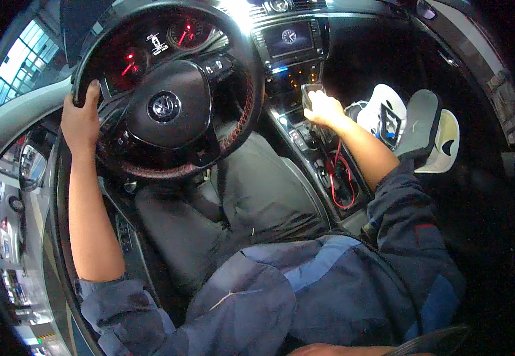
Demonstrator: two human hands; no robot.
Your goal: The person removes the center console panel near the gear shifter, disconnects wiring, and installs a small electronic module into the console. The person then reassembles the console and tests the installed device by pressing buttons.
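Observation:
My left hand [81, 118] is wrapped round the left rim of the black steering wheel [250, 113], the thumb pointing up along it. Red stitching runs along the wheel's lower right. My right hand [325, 110] reaches over the centre console, its fingers closed on a small dark block with a pale edge [311, 92]. Whether this is the gear lever's knob or a loose device, I cannot tell. Just below the hand lies the console's button panel [300, 139]. A red cable [341, 204] loops down in the console tray.
Behind the wheel glows the instrument cluster [171, 41]. A lit centre screen [289, 39] sits right of it. White and beige curved items [446, 142] and a dark grey flat pad [419, 121] lie on the passenger side. Parked cars [9, 234] show outside the left window.

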